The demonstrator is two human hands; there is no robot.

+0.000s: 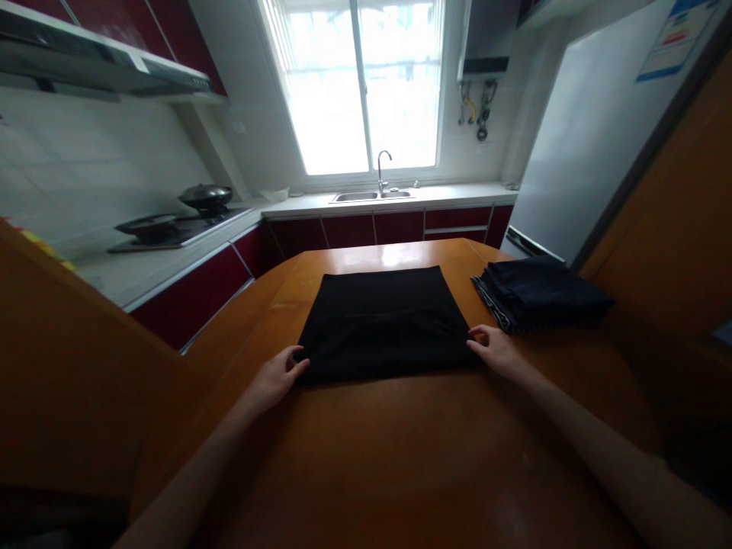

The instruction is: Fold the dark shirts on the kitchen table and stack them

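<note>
A black cloth (pixel 389 328), folded into a near rectangle, lies flat on the wooden table (pixel 394 450). What kind of garment or cloth it is I cannot make out. At its near left corner my left hand (pixel 277 375) pinches the edge between thumb and fingers. My right hand (pixel 496 351) grips the right edge near the near corner in the same way. A slight ridge runs across the middle of the cloth. To the right, a stack of folded dark cloths (pixel 543 293) rests on the table, apart from the black one.
Beyond the table runs a counter with a sink (pixel 371 196) and a tap (pixel 382 171) under a bright window. A stove (pixel 188 227) with a lidded pan (pixel 206 198) stands at the left. A fridge (pixel 577 137) rises at the right.
</note>
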